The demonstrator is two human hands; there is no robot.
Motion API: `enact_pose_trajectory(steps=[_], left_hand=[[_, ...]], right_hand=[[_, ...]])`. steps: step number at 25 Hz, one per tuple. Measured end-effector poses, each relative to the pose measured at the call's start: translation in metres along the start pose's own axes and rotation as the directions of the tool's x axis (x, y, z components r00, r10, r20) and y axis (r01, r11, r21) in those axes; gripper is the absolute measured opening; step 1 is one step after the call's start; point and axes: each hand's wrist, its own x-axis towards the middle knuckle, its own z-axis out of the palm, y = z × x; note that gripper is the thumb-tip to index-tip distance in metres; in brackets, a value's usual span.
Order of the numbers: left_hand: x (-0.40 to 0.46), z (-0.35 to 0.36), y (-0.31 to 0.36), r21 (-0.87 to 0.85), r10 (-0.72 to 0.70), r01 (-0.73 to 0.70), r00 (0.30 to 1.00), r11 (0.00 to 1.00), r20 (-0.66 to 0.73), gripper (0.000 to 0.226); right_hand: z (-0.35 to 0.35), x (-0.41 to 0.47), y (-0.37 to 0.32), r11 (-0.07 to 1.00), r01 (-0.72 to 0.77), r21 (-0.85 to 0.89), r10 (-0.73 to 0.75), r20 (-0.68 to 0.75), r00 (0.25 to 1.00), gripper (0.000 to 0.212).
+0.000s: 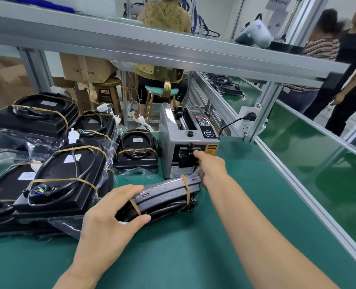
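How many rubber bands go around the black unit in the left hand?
2 rubber bands: one by the left hand, one near the far end of the unit; more may hide beneath.

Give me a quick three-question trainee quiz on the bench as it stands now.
1. True or false: the left hand grips a black unit bound with rubber bands.
2. What is the right hand reaching to? A: a stool. B: the tape machine. C: a cardboard box.
3. Fill in: the pile of units sits on the ___ side of the bench.
Key: 1 true; 2 B; 3 left.
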Motion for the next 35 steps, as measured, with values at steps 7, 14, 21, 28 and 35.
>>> enact_pose_trajectory(steps=[7,14,21,28,35], left_hand=[[-0.010,0.020,0.010,0.147,0.034,-0.014,0.990,0.989,-0.134,0.063],[-0.012,0.020,0.015,0.189,0.047,-0.020,0.989,0.982,-0.139,0.064],[-0.014,0.024,0.014,0.221,0.066,-0.032,0.987,0.975,-0.148,0.062],[-0.015,0.024,0.016,0.226,0.084,-0.047,0.984,0.973,-0.159,0.064],[-0.015,0.024,0.017,0.222,0.105,-0.064,0.979,0.973,-0.176,0.069]], right_hand=[[-0.034,-0.099,0.013,0.930,0.368,0.008,-0.323,0.495,0.806,0.007],[-0.021,-0.128,0.053,0.797,0.550,-0.252,-0.441,0.379,0.813,0.010],[-0.014,-0.135,0.065,0.740,0.554,-0.382,-0.438,0.352,0.827,0.013],[-0.011,-0.132,0.068,0.767,0.531,-0.359,-0.433,0.321,0.842,0.014],[-0.010,-0.129,0.074,0.768,0.551,-0.327,-0.475,0.286,0.832,0.020]])
